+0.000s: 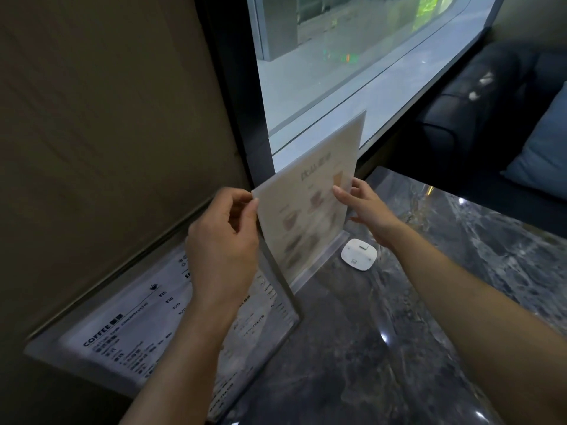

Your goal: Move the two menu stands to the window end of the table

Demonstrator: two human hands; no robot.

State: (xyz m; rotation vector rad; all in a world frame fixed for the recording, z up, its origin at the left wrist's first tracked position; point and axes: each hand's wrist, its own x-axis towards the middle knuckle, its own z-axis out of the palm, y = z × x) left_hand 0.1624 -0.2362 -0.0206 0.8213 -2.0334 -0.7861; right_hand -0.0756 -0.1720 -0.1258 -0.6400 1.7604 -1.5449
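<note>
An upright acrylic menu stand [319, 191] with pale food pictures has its clear base on the dark marble table [414, 317], close to the window [352, 56]. My left hand [222, 243] pinches its near top corner. My right hand [365, 207] holds its right edge, fingers in front and thumb behind. A second menu stand [129, 332], printed with "COFFEE" and a price list, leans along the left wall below my left forearm, which hides part of it.
A small white rounded device [359, 254] lies on the table just right of the held stand's base. A dark sofa [491, 96] with a blue cushion [543, 154] sits beyond the table at the right. A brown wall panel [107, 118] fills the left.
</note>
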